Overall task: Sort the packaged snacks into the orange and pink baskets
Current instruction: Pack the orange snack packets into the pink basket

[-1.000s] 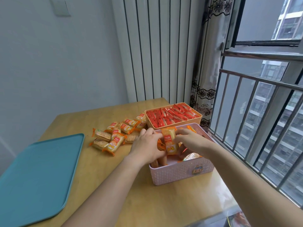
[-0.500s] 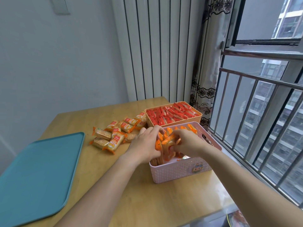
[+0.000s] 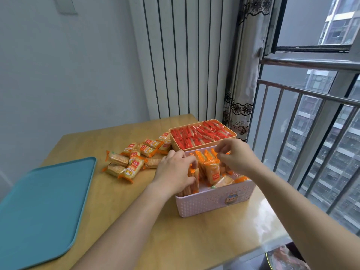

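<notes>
The pink basket (image 3: 214,203) stands at the table's front right and holds several orange snack packets (image 3: 212,170) standing on end. My left hand (image 3: 175,172) grips the upright packets at the basket's left end, thumb in front and fingers behind. My right hand (image 3: 236,155) hovers over the far right of the same basket. Its curled fingertips are at the packet tops, and I cannot tell whether they pinch one. Just behind stands the orange basket (image 3: 204,146), filled with red packets (image 3: 200,135). A loose pile of orange packets (image 3: 134,159) lies on the table left of the baskets.
A teal tray (image 3: 44,207) lies at the table's left front. The wooden table (image 3: 194,240) ends close to the pink basket's right side, by the window railing (image 3: 303,117). A striped radiator panel (image 3: 185,55) and a curtain stand behind the baskets.
The orange packet both hands held above the pink basket has gone down into the row. My right hand has lifted and shifted right; my left hand stays on the upright packets.
</notes>
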Demonstrator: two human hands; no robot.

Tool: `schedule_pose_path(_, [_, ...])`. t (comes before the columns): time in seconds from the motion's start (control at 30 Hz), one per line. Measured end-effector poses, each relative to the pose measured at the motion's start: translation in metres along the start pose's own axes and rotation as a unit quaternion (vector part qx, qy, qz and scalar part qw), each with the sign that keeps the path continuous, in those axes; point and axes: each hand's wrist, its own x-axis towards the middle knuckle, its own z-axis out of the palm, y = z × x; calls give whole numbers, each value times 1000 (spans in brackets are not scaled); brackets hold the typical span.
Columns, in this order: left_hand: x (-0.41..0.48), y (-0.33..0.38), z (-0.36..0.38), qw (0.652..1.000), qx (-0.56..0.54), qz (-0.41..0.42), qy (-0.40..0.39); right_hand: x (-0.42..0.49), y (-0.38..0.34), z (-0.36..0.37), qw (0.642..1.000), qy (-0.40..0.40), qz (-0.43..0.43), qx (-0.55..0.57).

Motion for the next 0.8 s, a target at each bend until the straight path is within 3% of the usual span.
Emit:
schedule_pose_path(0.17, [2, 3, 7, 1000, 27, -12, -1, -3, 7, 18, 985, -51, -41, -160])
schedule_pose_path(0.4, [1, 5, 9, 999, 32, -12, -4, -4, 1, 27, 952, -23, -67, -297])
schedule_pose_path(0.57, [2, 4, 13, 999, 18, -26, 0, -7, 8, 12, 964, -7, -119, -239])
schedule_pose_path(0.8, [2, 3, 16, 999, -7, -45, -1, -13, 1, 29, 976, -75, -138, -149])
